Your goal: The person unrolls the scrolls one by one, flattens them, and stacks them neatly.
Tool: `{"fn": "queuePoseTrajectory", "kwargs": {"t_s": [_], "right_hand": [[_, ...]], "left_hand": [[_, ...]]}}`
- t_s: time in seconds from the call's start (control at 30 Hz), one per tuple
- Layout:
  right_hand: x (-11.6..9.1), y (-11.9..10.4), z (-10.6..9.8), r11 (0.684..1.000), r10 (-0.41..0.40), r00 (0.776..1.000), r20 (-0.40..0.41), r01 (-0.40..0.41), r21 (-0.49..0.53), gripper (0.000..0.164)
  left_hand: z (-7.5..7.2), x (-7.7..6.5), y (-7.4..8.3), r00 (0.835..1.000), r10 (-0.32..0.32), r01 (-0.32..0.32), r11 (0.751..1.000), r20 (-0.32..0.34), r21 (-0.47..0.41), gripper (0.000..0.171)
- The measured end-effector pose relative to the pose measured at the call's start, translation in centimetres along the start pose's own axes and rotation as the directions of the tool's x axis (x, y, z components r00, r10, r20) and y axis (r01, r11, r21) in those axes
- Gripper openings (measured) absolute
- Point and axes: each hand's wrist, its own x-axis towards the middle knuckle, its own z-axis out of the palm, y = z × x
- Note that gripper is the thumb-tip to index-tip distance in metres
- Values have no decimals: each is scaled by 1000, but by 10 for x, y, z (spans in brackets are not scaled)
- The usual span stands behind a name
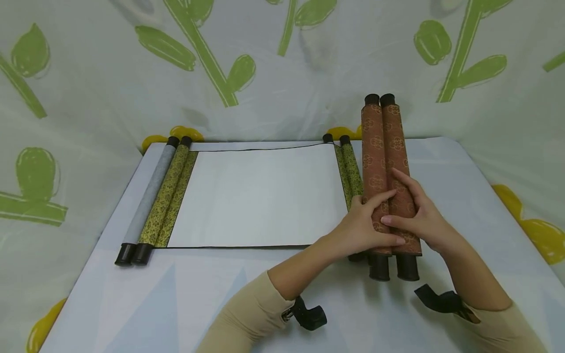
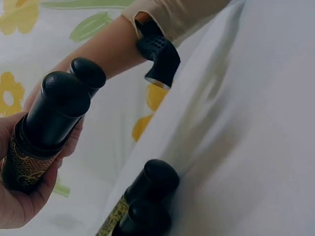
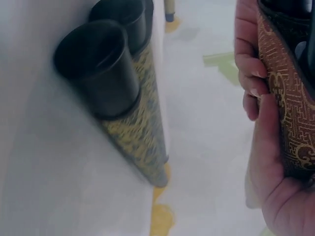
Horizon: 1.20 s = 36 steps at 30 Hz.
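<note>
In the head view a red-brown brocade scroll with black end knobs is raised at the right, its two rolls, a left roll (image 1: 372, 142) and a right roll (image 1: 396, 142), side by side. My left hand (image 1: 367, 224) grips the left roll near its lower end; my right hand (image 1: 427, 218) holds the right roll. The left wrist view shows fingers wrapped around the roll below a black knob (image 2: 61, 101). Flowered brocade (image 3: 290, 113) lies against the palm in the right wrist view. Below it on the table, a second scroll with yellow-green brocade ends lies spread, its white sheet (image 1: 260, 196) facing up.
Along the spread scroll's left side lie a yellow-green roll (image 1: 165, 206) and a pale grey-blue backed roll (image 1: 151, 196). Another yellow-green roll (image 1: 351, 166) edges its right side, partly hidden by the left hand. A leaf-patterned white curtain (image 1: 282, 88) hangs behind the table.
</note>
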Motion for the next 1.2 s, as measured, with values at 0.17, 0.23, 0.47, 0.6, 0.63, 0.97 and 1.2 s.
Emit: {"fn": "queuePoseTrajectory", "kwargs": {"t_s": [0.17, 0.23, 0.47, 0.6, 0.63, 0.97, 1.2], "right_hand": [[7, -7, 12, 1000, -11, 1000, 6, 11, -6, 90], [9, -9, 17, 1000, -2, 1000, -5, 2, 1, 88], [20, -10, 37, 997, -10, 1000, -6, 10, 77, 81], [26, -11, 45, 993, -32, 999, 27, 29, 118, 82], [27, -12, 48, 992, -37, 999, 35, 32, 124, 82], [40, -18, 68, 985, -28, 994, 107, 10, 170, 85], [46, -19, 75, 988, -39, 990, 136, 18, 154, 86]], "left_hand": [[-8, -10, -6, 999, 23, -23, 1000, -44, 13, 83], [-12, -15, -8, 998, 24, -24, 1000, -51, -3, 83], [-25, -30, -17, 997, -2, -4, 998, -81, -69, 83], [-32, -38, -21, 994, -17, 11, 998, -106, -55, 86], [-33, -40, -21, 994, -22, 16, 998, -110, -54, 87], [-57, -60, -28, 988, -81, 68, 992, -135, -103, 87], [-68, -69, -32, 990, -61, 41, 988, -128, -151, 89]]}}
